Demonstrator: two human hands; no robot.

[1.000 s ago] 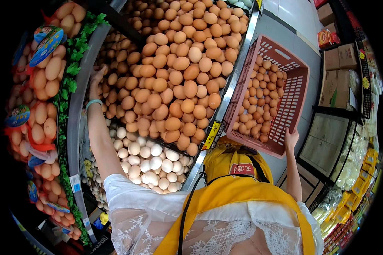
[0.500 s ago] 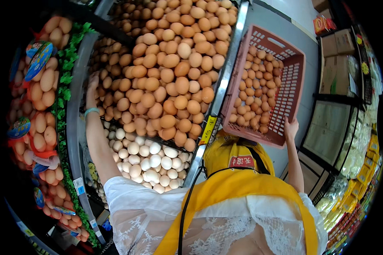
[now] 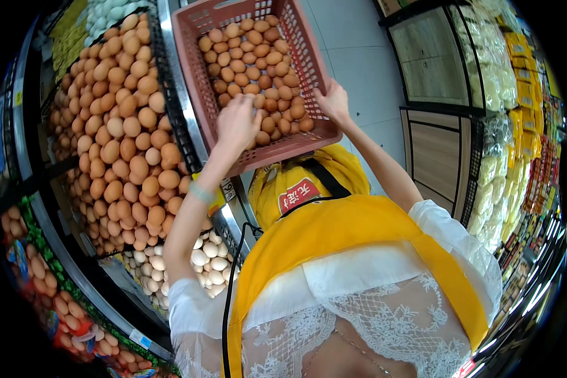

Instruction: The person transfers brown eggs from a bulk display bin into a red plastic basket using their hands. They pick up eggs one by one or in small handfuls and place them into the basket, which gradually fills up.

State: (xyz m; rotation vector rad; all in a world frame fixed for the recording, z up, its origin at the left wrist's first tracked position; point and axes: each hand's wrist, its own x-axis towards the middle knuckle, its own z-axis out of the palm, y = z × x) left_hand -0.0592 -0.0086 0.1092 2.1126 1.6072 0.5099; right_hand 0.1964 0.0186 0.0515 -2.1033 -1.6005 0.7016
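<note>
A reddish-brown plastic crate (image 3: 282, 153) with slotted walls rests against the metal edge of the egg display. Inside it lies a layer of brown eggs (image 3: 252, 47). My left hand (image 3: 236, 123) reaches over the near left part of the crate. Its fingers curl down around a brown egg (image 3: 259, 101) by the fingertips; the palm hides most of what is under it. On the right side, near the front corner, my right hand (image 3: 334, 103) grips the crate's rim. Left of the crate rises a large heap of brown eggs (image 3: 123, 145).
Paler eggs (image 3: 211, 255) lie nearer my left elbow, and bluish-white eggs (image 3: 110, 16) at the far left. A yellow price tag (image 3: 212, 195) sits on the display edge. Grey tiled floor (image 3: 365, 75) runs right of the crate, beside cabinets (image 3: 435, 148) and shelves of packaged goods.
My left hand has come from the far left side of the brown egg heap across into the crate. The view has swung right; the right hand still holds the crate's rim.
</note>
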